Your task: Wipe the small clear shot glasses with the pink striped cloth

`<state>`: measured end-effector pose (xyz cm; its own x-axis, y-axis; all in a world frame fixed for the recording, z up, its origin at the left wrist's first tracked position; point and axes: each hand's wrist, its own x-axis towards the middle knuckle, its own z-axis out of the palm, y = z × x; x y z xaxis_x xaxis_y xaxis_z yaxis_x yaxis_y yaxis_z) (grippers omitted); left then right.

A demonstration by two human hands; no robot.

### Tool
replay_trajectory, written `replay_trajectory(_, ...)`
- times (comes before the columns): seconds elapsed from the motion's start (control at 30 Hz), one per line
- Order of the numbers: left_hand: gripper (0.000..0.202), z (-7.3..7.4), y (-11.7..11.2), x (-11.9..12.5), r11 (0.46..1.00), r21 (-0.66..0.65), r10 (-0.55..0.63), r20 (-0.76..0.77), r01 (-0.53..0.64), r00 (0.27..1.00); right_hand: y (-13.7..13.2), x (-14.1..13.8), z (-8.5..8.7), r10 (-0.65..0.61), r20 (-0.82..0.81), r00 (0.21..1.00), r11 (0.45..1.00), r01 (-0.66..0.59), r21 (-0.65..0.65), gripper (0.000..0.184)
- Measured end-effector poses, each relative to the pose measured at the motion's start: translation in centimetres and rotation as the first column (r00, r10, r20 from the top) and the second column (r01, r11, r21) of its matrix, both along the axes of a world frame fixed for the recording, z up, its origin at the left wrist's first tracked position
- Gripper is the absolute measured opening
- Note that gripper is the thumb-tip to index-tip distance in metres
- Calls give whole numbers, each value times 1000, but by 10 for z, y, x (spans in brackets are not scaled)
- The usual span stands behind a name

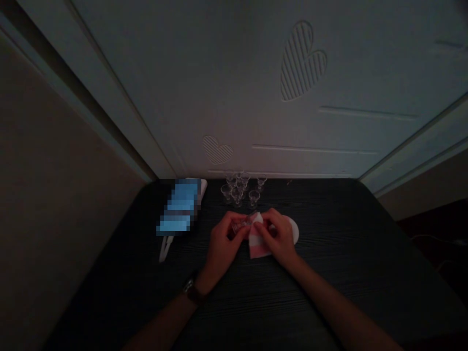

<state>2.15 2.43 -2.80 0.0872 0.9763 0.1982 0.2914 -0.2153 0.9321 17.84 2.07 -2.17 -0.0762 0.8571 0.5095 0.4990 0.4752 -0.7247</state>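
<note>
My left hand (225, 241), a watch (190, 287) on its wrist, is closed around a small clear glass (239, 225). My right hand (278, 234) pinches a pink and white cloth (258, 243), which it presses against the glass's right end. The glass lies tilted sideways between both hands, and the fingers and cloth cover part of it. Just beyond my hands, several small clear stemmed glasses (241, 185) stand upright in a loose group on the dark table. A white round object (293, 230) shows partly from behind my right hand; its kind is not clear.
A phone-like device with a pixelated blue screen (179, 207) leans at the left, with a white strap or cable (166, 248) below it. The dark table (248, 302) meets a pale panel (248, 87) with heart reliefs at its back edge. A wall rises at the left.
</note>
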Motion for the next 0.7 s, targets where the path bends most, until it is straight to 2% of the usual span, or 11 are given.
replay_trajectory(0.4,16,1,0,0,1000,12,-7,-68,8,998,1,0,-2,-7,7,1000,1000,8,-17,6)
replay_trajectory(0.57,15,12,3,-2,999,22,-26,-162,30,986,1,1,-4,-19,6,1000,1000,19,-6,7)
replay_trajectory(0.7,16,22,7,-8,995,-4,-96,-202,98,975,0,1,-3,-21,28,999,1000,21,18,8)
